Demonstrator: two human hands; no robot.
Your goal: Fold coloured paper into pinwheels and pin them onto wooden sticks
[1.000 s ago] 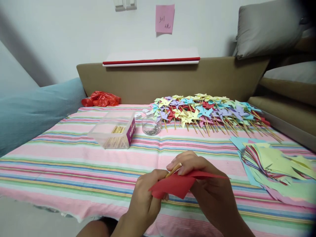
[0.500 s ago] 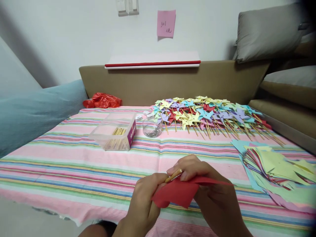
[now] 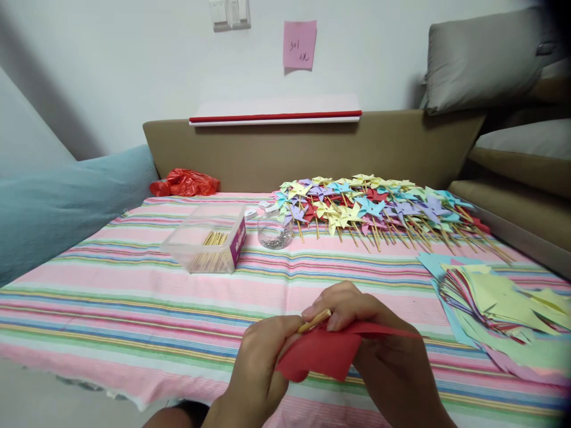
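Low in the middle of the head view, my left hand (image 3: 263, 356) is closed round a thin wooden stick (image 3: 314, 321), its thumb lying along it. My right hand (image 3: 357, 315) pinches a red paper pinwheel (image 3: 323, 353) close to the stick's tip, with fingers bent over the top. The paper hangs below the stick, and one pointed flap stretches to the right over my right hand. Most of the stick is hidden inside my left hand. Whether a pin joins paper and stick cannot be made out.
A clear plastic box (image 3: 178, 241) holds wooden sticks; beside it a round clear tub (image 3: 275, 235) holds small metal pins. Finished pinwheels (image 3: 372, 205) lie heaped at the back right. Cut coloured paper (image 3: 504, 303) is stacked at right. A red plastic bag (image 3: 187, 182) lies back left.
Both hands keep their hold at nearly the same spot. The red paper has shifted and tilted slightly, its lower edge a little further right and down.
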